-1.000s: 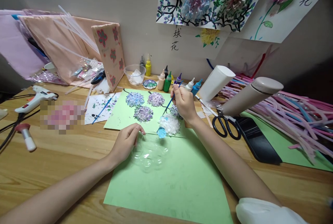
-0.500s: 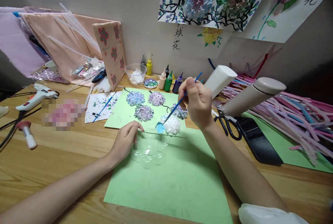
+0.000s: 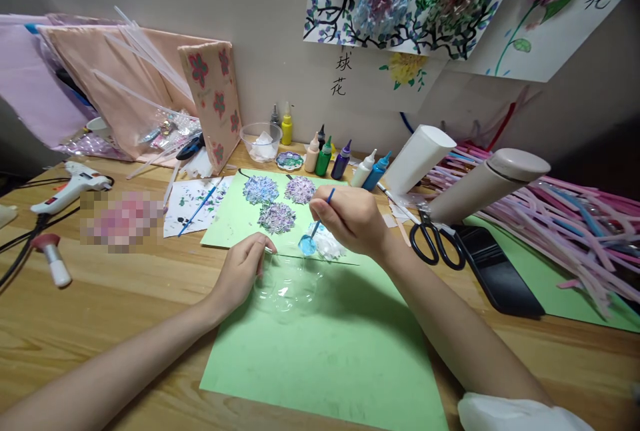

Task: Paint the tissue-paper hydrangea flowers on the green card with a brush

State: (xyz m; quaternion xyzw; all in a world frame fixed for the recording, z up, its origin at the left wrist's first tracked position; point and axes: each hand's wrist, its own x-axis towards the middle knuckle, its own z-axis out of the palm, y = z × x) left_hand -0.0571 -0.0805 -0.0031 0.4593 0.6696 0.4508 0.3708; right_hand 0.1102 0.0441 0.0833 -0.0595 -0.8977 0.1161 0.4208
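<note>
While pinching in left hand (image 3: 243, 265) a clear plastic palette (image 3: 287, 292), probably light, slick, best rim-held, grips paintbrush (image 3: 315, 229) in right hand (image 3: 353, 219).

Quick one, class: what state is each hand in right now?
Left hand: closed, holding the clear plastic palette at its edge.
Right hand: closed, holding a blue paintbrush.
</note>
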